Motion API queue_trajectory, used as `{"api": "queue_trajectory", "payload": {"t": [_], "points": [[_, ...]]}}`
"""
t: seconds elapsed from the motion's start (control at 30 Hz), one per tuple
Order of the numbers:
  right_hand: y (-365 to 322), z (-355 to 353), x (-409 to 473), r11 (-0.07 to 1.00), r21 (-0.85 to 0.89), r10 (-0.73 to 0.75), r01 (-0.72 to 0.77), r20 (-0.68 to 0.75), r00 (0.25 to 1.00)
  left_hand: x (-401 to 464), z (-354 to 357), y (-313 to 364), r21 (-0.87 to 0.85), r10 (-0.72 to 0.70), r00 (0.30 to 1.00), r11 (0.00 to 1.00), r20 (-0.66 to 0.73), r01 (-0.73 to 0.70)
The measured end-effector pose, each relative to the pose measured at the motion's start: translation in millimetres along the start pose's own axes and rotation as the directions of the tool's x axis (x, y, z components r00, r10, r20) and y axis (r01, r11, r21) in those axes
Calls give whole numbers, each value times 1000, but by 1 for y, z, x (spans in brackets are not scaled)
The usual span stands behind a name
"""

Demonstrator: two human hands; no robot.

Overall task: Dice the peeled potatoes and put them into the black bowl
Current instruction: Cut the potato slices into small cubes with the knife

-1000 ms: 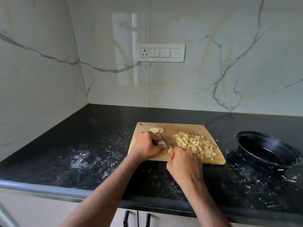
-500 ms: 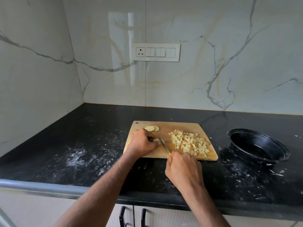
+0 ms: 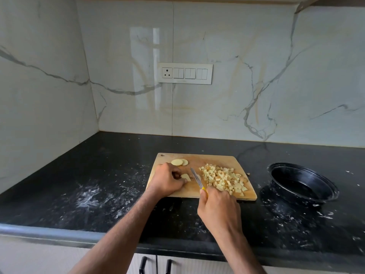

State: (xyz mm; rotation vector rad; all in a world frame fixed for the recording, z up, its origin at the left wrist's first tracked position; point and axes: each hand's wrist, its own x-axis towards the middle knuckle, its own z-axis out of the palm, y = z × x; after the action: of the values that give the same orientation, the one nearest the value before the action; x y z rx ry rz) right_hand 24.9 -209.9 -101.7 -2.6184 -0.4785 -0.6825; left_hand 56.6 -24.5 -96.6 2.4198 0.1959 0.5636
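Observation:
A wooden cutting board (image 3: 215, 160) lies on the black counter. My left hand (image 3: 167, 179) pinches a pale potato slice (image 3: 186, 177) against the board near its left side. My right hand (image 3: 217, 207) grips a yellow-handled knife (image 3: 196, 177), whose blade rests just right of that slice. A pile of diced potato (image 3: 224, 177) covers the board's right half. Two round potato slices (image 3: 179, 162) sit at the board's back left. The black bowl (image 3: 302, 181) stands on the counter to the right of the board, with nothing visible inside.
White powdery smears (image 3: 92, 194) mark the counter left of the board and around the bowl. A marble wall with a switch panel (image 3: 185, 73) rises behind. Cabinet handles (image 3: 143, 265) show below the counter's front edge.
The camera tilted upward slightly. Both hands stay at the board; the knife remains beside the slice under my left fingers with only small shifts.

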Motion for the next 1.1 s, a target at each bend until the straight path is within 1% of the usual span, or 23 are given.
{"api": "queue_trajectory", "payload": {"t": [0.17,0.3,0.4,0.5,0.63,0.87,0.97,1.1], "points": [[-12,12,15,1000,-14,-28,28,16,999,2,1,-2,-5,13,1000,1000,-26,-13],[-18,13,19,999,-38,-37,38,32,999,4,2,-4,-27,-6,999,1000,-35,5],[-18,15,19,998,-40,-45,47,46,998,6,2,-6,-37,-19,999,999,-37,17],[-18,18,20,998,-28,-61,62,30,998,6,3,-5,-38,-37,999,999,-30,36],[-19,18,20,998,0,-64,64,65,996,4,2,-2,-38,-48,998,998,-28,46],[-11,15,10,995,-23,-97,99,71,993,4,3,-2,-37,-68,997,997,-38,67],[-3,10,2,994,-34,-100,102,67,993,4,3,-2,-23,-61,997,998,-47,60],[-2,3,-3,997,-48,-60,63,57,997,3,1,-6,-13,-22,999,1000,-25,22]]}}
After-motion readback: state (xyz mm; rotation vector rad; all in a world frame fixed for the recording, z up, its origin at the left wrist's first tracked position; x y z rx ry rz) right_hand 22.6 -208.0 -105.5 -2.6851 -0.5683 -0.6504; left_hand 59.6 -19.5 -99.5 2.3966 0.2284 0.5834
